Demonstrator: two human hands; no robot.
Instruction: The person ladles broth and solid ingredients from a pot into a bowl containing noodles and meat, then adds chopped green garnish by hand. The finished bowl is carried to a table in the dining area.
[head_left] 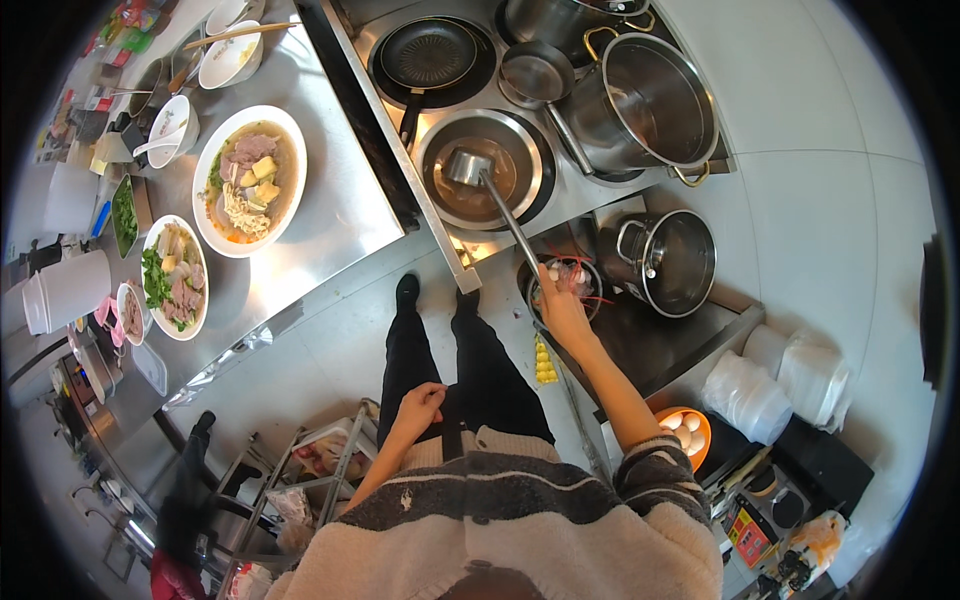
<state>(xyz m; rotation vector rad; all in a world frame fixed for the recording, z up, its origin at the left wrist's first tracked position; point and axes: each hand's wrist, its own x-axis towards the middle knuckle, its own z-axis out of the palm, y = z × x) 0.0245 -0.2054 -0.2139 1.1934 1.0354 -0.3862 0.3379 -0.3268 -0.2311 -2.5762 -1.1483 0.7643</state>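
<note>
As the ladle [503,208] leans in the wok [432,175], the right hand [563,303] grips it

Its head sits in liquid [468,203]; fingers wrap the handle. The left hand [418,408] hangs before the waist, fingers bent; whether it pinches anything, I cannot tell. A saucepan [536,74] and pot [592,125] stand near; a soup bowl [301,170] is on the counter [342,180].

Your ladle [490,187] sits in the wok [431,165] on the stove [580,203] before you, stockpot [598,128] right, soup bowls [285,232] on counter [345,195] left.
</note>
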